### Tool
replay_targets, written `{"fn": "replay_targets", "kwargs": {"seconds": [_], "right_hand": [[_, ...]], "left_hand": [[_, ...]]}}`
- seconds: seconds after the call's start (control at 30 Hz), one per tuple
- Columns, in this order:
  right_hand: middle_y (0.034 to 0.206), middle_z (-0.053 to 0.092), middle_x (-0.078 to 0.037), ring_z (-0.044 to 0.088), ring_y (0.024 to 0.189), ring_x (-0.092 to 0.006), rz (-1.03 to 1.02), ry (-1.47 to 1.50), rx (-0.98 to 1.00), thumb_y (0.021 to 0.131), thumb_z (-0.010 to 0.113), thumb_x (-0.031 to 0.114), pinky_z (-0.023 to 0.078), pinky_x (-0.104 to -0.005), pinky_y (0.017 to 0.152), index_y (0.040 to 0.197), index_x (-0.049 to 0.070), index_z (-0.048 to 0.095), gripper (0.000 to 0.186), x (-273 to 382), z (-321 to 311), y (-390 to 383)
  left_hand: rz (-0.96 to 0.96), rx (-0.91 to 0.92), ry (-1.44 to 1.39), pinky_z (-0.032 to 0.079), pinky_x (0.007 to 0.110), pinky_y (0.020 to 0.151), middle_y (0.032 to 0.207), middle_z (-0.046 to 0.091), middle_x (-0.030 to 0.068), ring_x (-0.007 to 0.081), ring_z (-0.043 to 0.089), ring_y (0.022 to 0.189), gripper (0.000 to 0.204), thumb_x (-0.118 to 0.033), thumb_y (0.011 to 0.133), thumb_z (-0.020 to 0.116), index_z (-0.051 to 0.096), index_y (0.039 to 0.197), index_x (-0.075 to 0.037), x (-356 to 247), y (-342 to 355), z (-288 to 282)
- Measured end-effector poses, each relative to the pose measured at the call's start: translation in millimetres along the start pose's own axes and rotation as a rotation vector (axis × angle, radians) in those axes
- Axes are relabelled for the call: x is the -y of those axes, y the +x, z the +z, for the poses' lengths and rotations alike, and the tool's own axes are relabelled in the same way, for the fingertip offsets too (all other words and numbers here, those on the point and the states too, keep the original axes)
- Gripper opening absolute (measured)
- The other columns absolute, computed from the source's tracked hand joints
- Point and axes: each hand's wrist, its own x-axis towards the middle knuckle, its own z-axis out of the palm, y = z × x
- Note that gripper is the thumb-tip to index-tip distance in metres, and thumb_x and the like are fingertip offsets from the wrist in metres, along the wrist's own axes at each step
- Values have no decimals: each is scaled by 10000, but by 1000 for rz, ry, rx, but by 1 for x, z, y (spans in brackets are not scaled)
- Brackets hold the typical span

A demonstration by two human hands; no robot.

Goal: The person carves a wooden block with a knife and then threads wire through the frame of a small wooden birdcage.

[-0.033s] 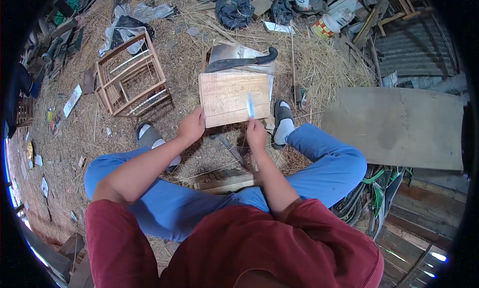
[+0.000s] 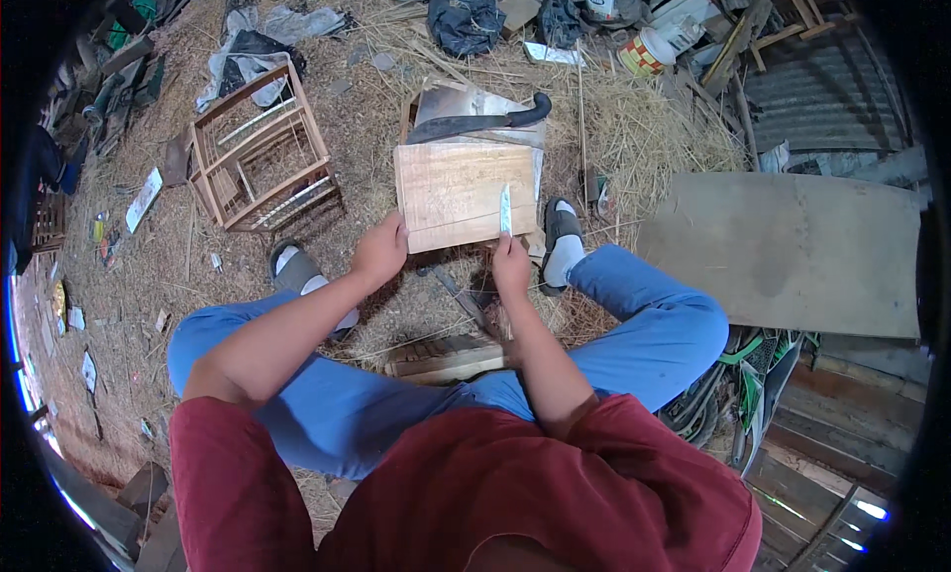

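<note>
Knife upright in my right hand, its tip aimed away from me

My right hand (image 2: pixel 511 267) is closed around the handle of a small knife (image 2: pixel 505 210), at the right part of the near edge of a wooden board (image 2: pixel 458 188). The knife's long axis runs nearly straight away from me, with the handle toward my body and the pale blade over the board; I cannot tell whether the blade touches the wood. My left hand (image 2: pixel 381 250) grips the board by its near left corner, thumb showing, the other fingers mostly hidden.

The board sits in front of me, between my feet and a little beyond them. Its longer side lies left to right, the near edge rising slightly away from me toward the right. A thin dark line slants across it close to that edge, reaching toward the blade, so the knife stands roughly crosswise to it.

Just past the far edge rests a machete (image 2: pixel 456 128), also lying left to right: blade tip to my left, black handle to my right, its butt curving away from me.
</note>
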Motion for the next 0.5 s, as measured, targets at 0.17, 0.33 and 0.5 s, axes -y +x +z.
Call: {"fn": "replay_targets", "kwargs": {"seconds": [0.17, 0.33, 0.5], "right_hand": [[822, 664, -284, 645, 807, -502, -143, 27, -94, 1036, 473, 413, 506, -562, 713, 916, 15, 678, 464, 16, 20, -35], [831, 665, -289, 648, 806, -496, -56, -18, 2, 1038, 476, 413, 505, -540, 698, 901, 11, 674, 468, 13, 4, -13], [845, 656, -282, 639, 812, -487, -179, -5, 174, 1031, 517, 351, 505, -506, 695, 938, 1, 656, 388, 33, 18, -49]], "left_hand": [[13, -31, -35, 478, 603, 751, 870, 659, 276, 500, 636, 831, 170, -215, 1001, 503, 541, 1027, -51, 3, 1, 4], [-4, -2, -1, 481, 598, 748, 877, 659, 272, 499, 635, 833, 177, -223, 1002, 502, 541, 1021, -51, 3, 1, 2], [-15, -12, -22, 483, 596, 750, 880, 663, 266, 495, 638, 833, 176, -225, 997, 516, 541, 1020, -53, 5, 5, 5]]}}
